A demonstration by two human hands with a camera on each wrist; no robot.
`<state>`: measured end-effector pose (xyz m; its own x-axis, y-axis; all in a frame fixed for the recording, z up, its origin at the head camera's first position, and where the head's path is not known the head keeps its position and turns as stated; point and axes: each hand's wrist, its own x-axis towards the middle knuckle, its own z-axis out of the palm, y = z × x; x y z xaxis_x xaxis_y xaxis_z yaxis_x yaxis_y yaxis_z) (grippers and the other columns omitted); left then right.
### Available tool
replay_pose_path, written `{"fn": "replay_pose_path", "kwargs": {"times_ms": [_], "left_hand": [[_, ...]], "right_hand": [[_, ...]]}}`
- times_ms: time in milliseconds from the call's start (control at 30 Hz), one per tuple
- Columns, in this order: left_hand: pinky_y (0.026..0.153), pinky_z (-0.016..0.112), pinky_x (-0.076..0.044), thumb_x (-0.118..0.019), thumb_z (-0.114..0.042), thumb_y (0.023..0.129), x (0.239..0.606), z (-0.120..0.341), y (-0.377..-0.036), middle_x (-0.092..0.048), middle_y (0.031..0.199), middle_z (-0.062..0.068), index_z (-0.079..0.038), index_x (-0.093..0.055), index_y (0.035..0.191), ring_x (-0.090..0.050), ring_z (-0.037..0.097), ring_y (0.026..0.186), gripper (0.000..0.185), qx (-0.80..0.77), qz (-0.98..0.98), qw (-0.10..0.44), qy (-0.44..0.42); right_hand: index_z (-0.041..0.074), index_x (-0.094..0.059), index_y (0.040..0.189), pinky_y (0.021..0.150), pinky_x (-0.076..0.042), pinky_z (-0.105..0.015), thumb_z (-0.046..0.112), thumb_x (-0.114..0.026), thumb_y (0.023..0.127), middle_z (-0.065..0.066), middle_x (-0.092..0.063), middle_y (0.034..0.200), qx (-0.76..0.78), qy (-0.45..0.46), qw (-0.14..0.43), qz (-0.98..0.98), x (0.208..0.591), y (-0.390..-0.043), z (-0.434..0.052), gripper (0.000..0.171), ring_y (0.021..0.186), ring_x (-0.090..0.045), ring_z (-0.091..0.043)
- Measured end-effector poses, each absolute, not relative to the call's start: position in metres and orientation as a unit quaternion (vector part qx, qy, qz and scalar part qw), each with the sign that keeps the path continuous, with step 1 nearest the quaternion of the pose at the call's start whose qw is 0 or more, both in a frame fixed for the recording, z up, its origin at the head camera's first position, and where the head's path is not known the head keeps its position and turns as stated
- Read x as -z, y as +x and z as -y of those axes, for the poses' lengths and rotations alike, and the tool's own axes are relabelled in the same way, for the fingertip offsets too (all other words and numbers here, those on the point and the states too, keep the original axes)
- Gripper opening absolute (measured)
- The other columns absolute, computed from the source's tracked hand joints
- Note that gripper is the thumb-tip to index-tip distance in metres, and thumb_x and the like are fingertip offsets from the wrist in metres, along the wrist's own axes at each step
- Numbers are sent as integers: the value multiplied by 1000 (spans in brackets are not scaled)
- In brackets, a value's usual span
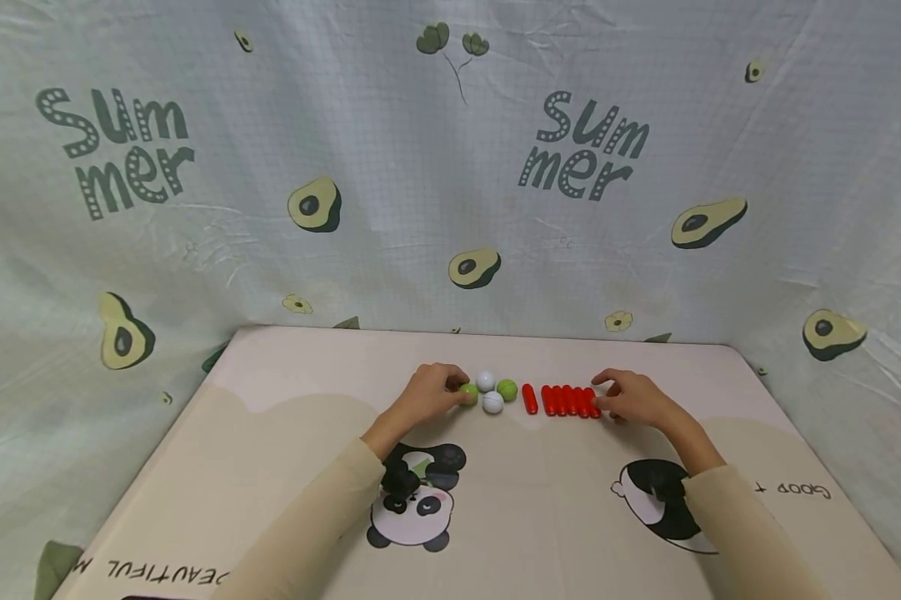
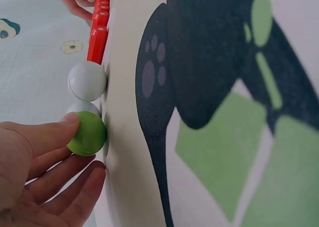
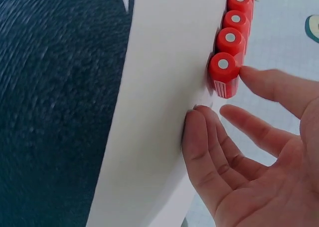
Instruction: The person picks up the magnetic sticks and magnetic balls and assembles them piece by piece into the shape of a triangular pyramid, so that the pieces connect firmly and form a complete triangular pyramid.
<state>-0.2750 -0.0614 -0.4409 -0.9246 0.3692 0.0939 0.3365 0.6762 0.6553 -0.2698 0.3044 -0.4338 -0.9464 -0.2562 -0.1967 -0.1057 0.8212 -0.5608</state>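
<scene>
My left hand [image 1: 429, 393] pinches a green ball [image 2: 88, 134] between thumb and fingers, low against the tabletop. Beside it lie two white balls [image 1: 493, 403] and another green ball [image 1: 507, 389], forming a small cluster. To their right, one red marker [image 1: 529, 399] lies slightly apart from a row of several red markers [image 1: 567, 401] set side by side. At the row's right end is my right hand [image 1: 633, 397]. Its thumb touches the end marker [image 3: 224, 70], while the other fingers stay loosely extended, near the tabletop and holding nothing.
The table [image 1: 540, 517] has a pale cover printed with pandas and lettering. A hanging cloth [image 1: 390, 167] with avocado prints stands behind and along both sides. A dark edge of some object shows at the bottom left of the head view.
</scene>
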Motion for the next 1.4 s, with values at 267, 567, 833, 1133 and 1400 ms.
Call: {"fn": "replay_pose_path", "kwargs": {"times_ms": [267, 567, 833, 1133, 1400], "left_hand": [[83, 34, -56, -78, -14, 91, 443, 62, -273, -76, 105, 11, -1, -76, 118, -70, 20, 93, 30, -349, -914, 21, 207], [85, 35, -57, -78, -14, 92, 445, 62, -272, -76, 109, 12, -1, -76, 119, -71, 21, 96, 30, -359, -912, 25, 196], [86, 36, -57, -78, -13, 91, 446, 61, -270, -77, 108, 12, 0, -75, 118, -71, 22, 96, 30, -376, -907, 27, 187], [86, 38, -57, -78, -16, 91, 448, 65, -267, -76, 107, 12, 0, -75, 118, -71, 23, 96, 31, -407, -899, 12, 159], [84, 37, -57, -78, -17, 90, 451, 68, -261, -76, 105, 12, -2, -75, 116, -71, 22, 94, 30, -423, -893, -9, 151]], "right_hand": [[-6, -56, 134, 70, -59, -33, 16, -64, 95, -16, -69, 100, 292, -86, 156, -940, 430, -268, -303, 45, 74, -62, -19], [-5, -56, 133, 69, -58, -32, 12, -66, 93, -15, -68, 94, 284, -76, 163, -942, 426, -263, -298, 45, 70, -62, -20], [-6, -57, 130, 67, -57, -31, 13, -70, 91, -16, -68, 97, 275, -56, 149, -948, 429, -261, -293, 46, 68, -61, -18], [-6, -55, 133, 67, -57, -32, 16, -65, 93, -22, -66, 104, 287, -33, 120, -950, 427, -257, -290, 46, 71, -62, -20], [-5, -55, 134, 69, -60, -34, 12, -66, 91, -26, -66, 109, 300, -53, 95, -948, 417, -246, -282, 47, 76, -64, -21]]}}
